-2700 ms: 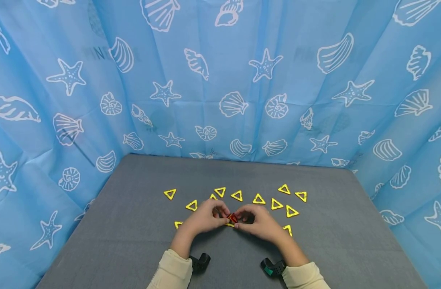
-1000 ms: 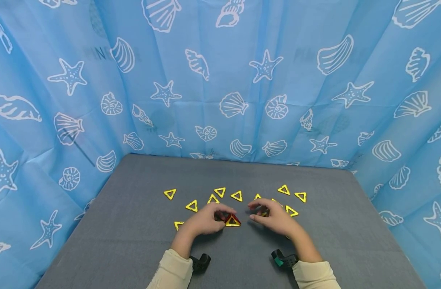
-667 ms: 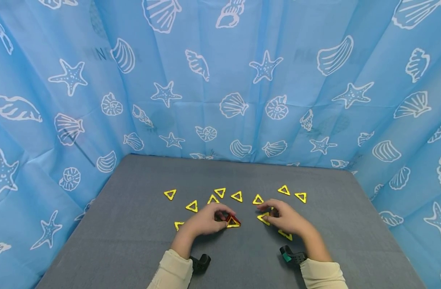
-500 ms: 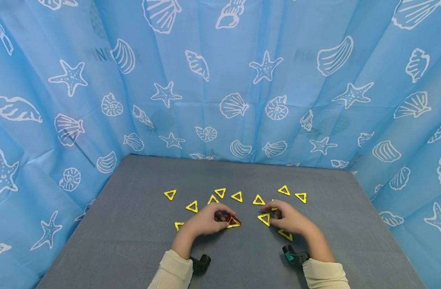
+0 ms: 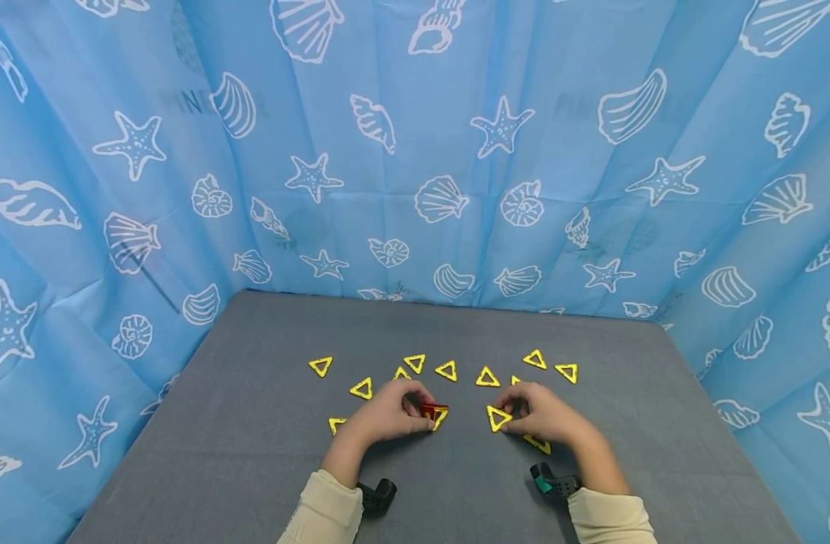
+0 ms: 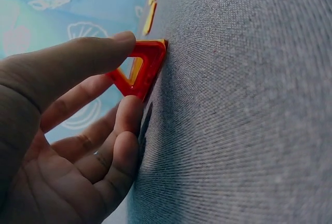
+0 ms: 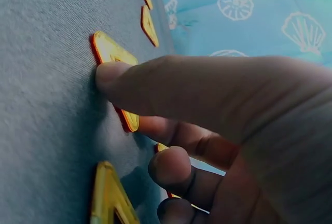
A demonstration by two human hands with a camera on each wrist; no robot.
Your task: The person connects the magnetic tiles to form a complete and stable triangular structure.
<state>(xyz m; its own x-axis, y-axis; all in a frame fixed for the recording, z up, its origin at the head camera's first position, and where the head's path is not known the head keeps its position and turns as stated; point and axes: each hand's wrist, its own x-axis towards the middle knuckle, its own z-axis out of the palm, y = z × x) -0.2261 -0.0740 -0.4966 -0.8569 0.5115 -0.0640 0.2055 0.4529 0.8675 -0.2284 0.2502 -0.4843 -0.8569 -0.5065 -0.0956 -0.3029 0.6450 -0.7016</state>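
Near the table's middle, my left hand (image 5: 390,412) grips a small triangular piece of joined magnetic tiles (image 5: 442,409). The left wrist view shows a red triangle tile (image 6: 154,62) of this piece, its edge close to the cloth, with yellow behind it. The thumb and fingers hold it at its side and corner; fingers hide part of it. To the right, my right hand (image 5: 542,412) pinches a yellow triangle tile (image 5: 492,419) by thumb and fingers. In the right wrist view this tile (image 7: 110,47) has a red edge and tilts against the cloth, the thumb over its face.
Several loose yellow triangle tiles lie across the grey table (image 5: 251,453), among them one at the far left (image 5: 321,361) and one below the right hand (image 5: 538,445). A blue curtain with shell prints (image 5: 401,113) hangs behind and along both sides.
The right hand has left the red and yellow piece, moved right and taken hold of a yellow triangle tile. The left hand has stayed near its place and turned the joined piece.
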